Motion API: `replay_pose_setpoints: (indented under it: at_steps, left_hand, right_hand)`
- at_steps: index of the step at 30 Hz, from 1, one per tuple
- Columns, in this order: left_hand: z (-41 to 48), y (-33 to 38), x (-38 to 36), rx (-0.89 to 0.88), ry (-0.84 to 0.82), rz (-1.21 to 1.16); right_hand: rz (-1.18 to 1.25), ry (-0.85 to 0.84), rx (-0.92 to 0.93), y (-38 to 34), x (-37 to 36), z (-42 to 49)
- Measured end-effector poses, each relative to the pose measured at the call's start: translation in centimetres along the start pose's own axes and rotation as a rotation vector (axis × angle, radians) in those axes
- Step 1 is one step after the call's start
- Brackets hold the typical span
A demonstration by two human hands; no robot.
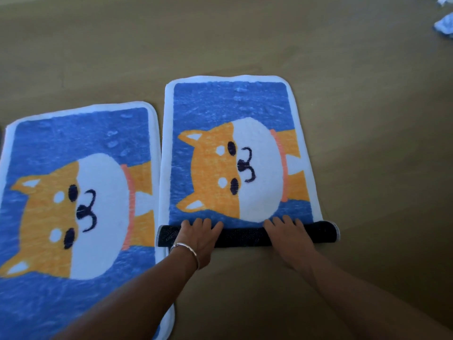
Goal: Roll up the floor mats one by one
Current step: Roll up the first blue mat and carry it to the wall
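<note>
Home interior, prob. a living rm or bedroom, can't tell which. Clues: smooth brown wood-look floor (245, 40); two plush household mats w/ a cartoon dog on blue, left mat (73, 192) & right mat (230, 106), side by side on it; crumpled pale-blue cloth (443, 28) lying at far right.

Soft, dim daylight, faint shadows, slight blur, wide-angle bending at edges.
</note>
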State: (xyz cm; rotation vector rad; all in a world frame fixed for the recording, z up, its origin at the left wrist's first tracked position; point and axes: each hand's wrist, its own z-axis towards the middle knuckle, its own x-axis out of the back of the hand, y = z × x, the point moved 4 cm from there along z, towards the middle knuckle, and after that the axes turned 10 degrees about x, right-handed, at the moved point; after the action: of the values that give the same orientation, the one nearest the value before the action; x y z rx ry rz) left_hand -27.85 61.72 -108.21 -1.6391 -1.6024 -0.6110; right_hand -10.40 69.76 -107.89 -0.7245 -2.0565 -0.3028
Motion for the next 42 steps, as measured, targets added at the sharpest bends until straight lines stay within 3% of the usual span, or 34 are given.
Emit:
replay_pose_setpoints:
  at_steps: [4,8,11,15,20,26,34,39,42]
  left_hand:
    - [0.2,0.6,0.8,0.043,0.075,-0.056]
    - [-0.7,0.7,-0.2,0.015,0.142,-0.043]
    - [-0.7,1.3,-0.3,-0.069,0.284,-0.024]
    - [-0.3,2.1,-0.1,0.001,0.147,-0.071]
    - [0.0,2.3,0.2,0.086,0.125,-0.085]
    - [0.6,2.8,-0.6,-0.099,0.445,-0.158]
    - [2.2,2.0,0.0,-0.168,0.462,-0.268]
    - [0.8,2.8,0.2,-0.063,0.451,-0.133]
    - [0.3,3.3,0.8,0.0,0.262,-0.125]
  right_hand:
    - [-0.029,0.099,0.031,0.3,-0.3,-0.7]
    - [0.041,0.02,0.05,0.4,-0.3,0.4]
    - [0.104,0.0,0.066,0.8,0.1,1.2]
    - [0.085,0.073,0.123,0.9,-0.4,0.2]
    - [-0.011,0.141,0.09,0.2,-0.1,0.0]
    - [0.117,0.097,0.081,1.1,0.7,1.8]
    - [-0.038,0.269,0.067,0.1,0.5,1.3]
    - [0.144,0.009,0.064,0.4,0.4,2.2]
    - [0.284,-0.234,0.048,0.3,-0.1,1.9]
